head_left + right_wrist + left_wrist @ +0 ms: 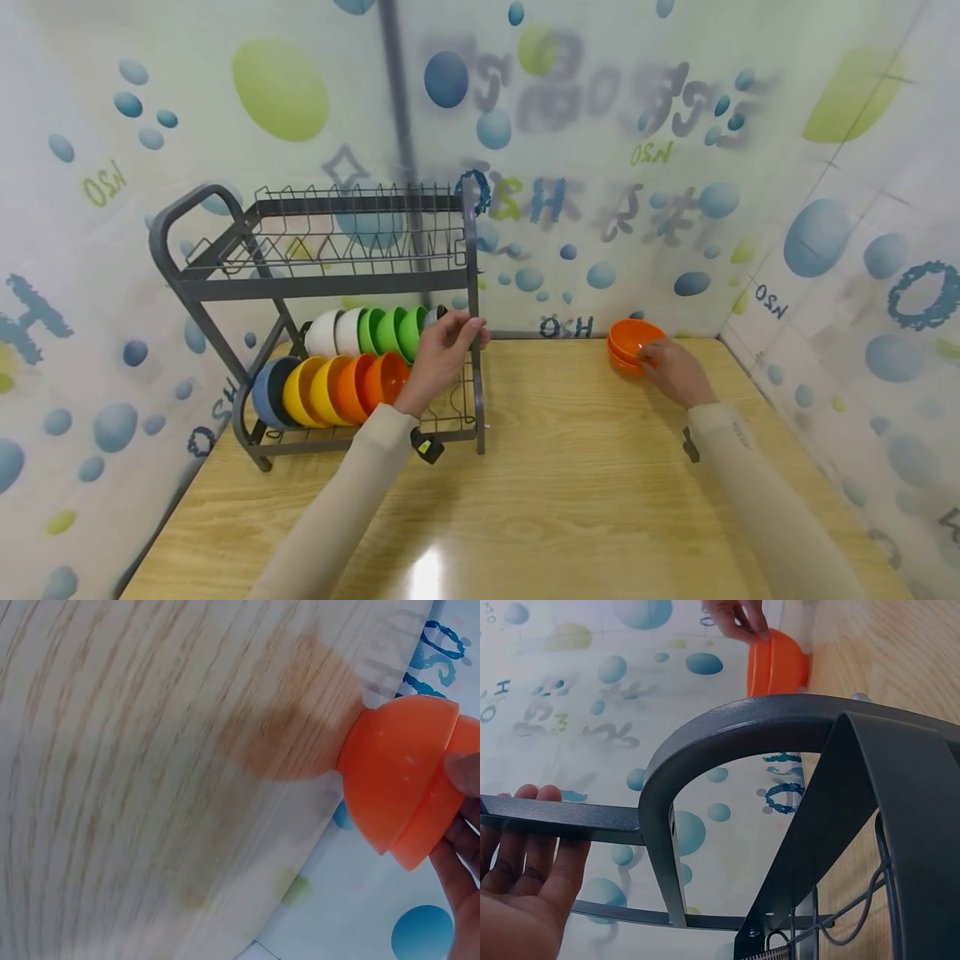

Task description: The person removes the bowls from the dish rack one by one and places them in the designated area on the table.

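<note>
Head view: left grip (441, 354) curled round dark rack (330, 286), right grip (677, 372) pinching nested orange bowls (630, 337)

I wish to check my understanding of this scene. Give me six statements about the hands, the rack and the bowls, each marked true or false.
1. The right hand holds two stacked orange bowls. True.
2. The hands touch each other. False: they are apart.
3. The left hand is at the right side of the rack. True.
4. Its front row shows blue, yellow and orange. True.
5. This row stands on the upper shelf. False: on the lower shelf.
6. The rear row is all blue. False: it has white bowls and green bowls.
</note>
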`<action>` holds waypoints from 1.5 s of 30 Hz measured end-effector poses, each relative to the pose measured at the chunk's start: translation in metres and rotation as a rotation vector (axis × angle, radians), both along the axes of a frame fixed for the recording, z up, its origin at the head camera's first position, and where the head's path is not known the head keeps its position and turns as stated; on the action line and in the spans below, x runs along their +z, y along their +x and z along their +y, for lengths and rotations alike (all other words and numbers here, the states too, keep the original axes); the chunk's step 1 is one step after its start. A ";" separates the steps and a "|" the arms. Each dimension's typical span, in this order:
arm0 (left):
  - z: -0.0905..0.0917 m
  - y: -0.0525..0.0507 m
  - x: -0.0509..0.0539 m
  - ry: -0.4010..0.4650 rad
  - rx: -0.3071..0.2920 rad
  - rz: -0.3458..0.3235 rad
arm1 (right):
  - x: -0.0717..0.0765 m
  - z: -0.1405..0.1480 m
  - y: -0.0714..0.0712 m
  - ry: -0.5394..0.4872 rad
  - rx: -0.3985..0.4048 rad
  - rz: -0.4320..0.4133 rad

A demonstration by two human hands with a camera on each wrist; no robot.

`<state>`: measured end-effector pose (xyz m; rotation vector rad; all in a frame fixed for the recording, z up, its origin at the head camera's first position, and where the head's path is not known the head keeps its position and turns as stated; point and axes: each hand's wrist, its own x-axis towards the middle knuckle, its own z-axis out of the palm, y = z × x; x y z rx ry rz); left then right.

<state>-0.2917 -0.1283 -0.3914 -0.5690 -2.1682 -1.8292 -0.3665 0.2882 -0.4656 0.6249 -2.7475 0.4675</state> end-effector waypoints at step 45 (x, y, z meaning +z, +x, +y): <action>0.000 -0.003 -0.006 -0.021 0.016 0.057 | -0.012 -0.058 0.027 -0.175 0.027 -0.074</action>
